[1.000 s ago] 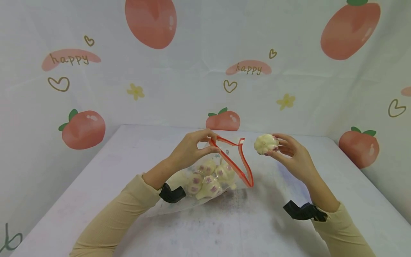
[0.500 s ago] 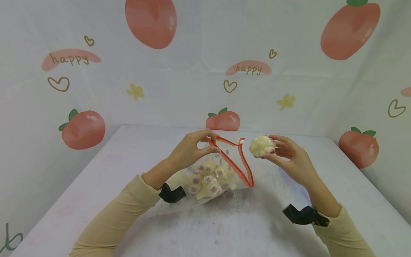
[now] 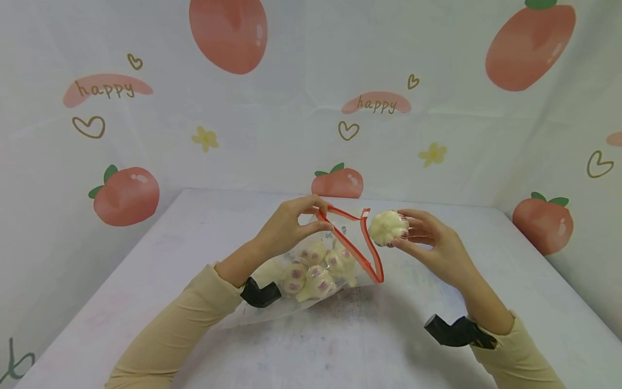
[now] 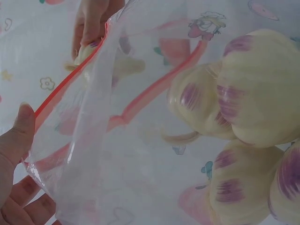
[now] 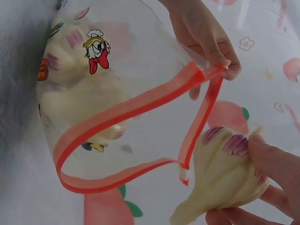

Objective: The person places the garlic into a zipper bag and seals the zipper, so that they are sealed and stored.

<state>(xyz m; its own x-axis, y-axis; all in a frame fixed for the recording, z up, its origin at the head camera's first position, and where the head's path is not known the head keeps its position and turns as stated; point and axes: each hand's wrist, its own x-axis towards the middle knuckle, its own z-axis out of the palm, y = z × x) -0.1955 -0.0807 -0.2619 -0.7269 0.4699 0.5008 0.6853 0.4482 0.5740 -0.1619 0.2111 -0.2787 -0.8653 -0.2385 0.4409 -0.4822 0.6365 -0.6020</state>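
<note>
A clear zip bag [image 3: 291, 302] with a red zip edge lies on its side, its mouth spread and facing right. Several garlic bulbs [image 3: 316, 281], cream with purple patches, are inside it. My left hand [image 3: 286, 227] pinches the zip edge at the mouth's upper left corner between thumb and fingers. Just right of the mouth, my right hand [image 3: 439, 246] holds one more garlic bulb [image 3: 389, 228] between thumb and fingertips, above the table. In the right wrist view that garlic bulb [image 5: 229, 173] is beside the red zip edge [image 5: 122, 112], its stem pointing down-left.
The bag rests on a pale table [image 3: 301, 356]. Behind it hangs a white cloth [image 3: 291, 108] printed with peaches, hearts and flowers. A black wrist mount [image 3: 259, 294] is on the left wrist and another black mount [image 3: 457, 330] on the right.
My right hand has moved left and slightly down with the garlic bulb, bringing it close to the bag's mouth. The left hand and the bag have stayed where they were.
</note>
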